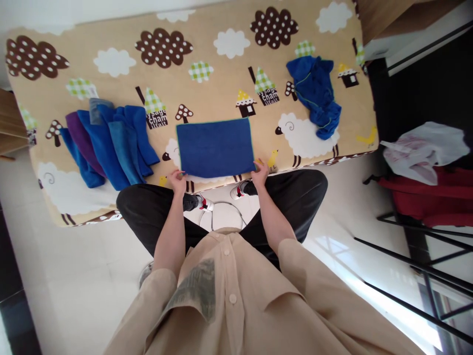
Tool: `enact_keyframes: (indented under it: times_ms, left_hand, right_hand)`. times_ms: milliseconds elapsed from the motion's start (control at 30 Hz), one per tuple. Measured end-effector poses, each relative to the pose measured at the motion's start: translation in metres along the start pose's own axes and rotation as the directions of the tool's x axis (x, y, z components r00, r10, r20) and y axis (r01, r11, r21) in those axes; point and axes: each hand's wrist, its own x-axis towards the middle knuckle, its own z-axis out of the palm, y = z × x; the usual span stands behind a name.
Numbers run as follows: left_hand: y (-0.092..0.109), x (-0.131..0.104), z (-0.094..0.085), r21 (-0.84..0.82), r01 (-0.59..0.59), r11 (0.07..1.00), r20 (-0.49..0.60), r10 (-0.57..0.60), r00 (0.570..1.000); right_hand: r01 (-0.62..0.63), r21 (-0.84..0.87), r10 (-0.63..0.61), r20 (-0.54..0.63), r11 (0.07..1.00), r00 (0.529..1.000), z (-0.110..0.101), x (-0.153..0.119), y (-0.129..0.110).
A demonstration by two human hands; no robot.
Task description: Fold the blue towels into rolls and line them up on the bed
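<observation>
A blue cloth towel (215,148) with a thin green edge lies flat as a rectangle on the patterned sheet, close to the bed's near edge. My left hand (178,181) pinches its near left corner. At the near right corner, my right hand (260,172) has its fingers closed on the towel's edge. Left of it sit several rolled or folded cloths (111,140) in blue, purple and grey, side by side. A crumpled blue cloth (316,93) with green trim lies to the right.
The beige bed sheet (218,81) carries clouds, sheep and houses. My knees, in black trousers (303,197), are against the bed's near side. On the right are a white plastic bag (424,148), red fabric (432,197) and a black metal frame (399,256).
</observation>
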Motion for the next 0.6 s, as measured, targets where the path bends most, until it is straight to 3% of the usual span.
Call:
enact_keyframes:
  times_ms: [167,367,600]
  left_hand:
    - [-0.005,0.003,-0.003,-0.169,-0.131,0.977,0.153,0.157,0.976]
    - [-0.018,0.006,-0.005,-0.203,0.011,0.979,0.278,0.047,0.959]
    - [-0.010,0.013,-0.001,-0.185,0.006,0.983,0.208,0.033,0.978]
  right_hand:
    - [0.019,0.081,-0.029,0.119,0.997,0.992,-0.001,-0.001,-0.003]
    - [-0.135,0.139,0.116,0.141,0.981,0.983,0.000,0.003,0.003]
    - [-0.202,0.303,0.139,0.218,0.931,0.966,-0.003,0.016,0.002]
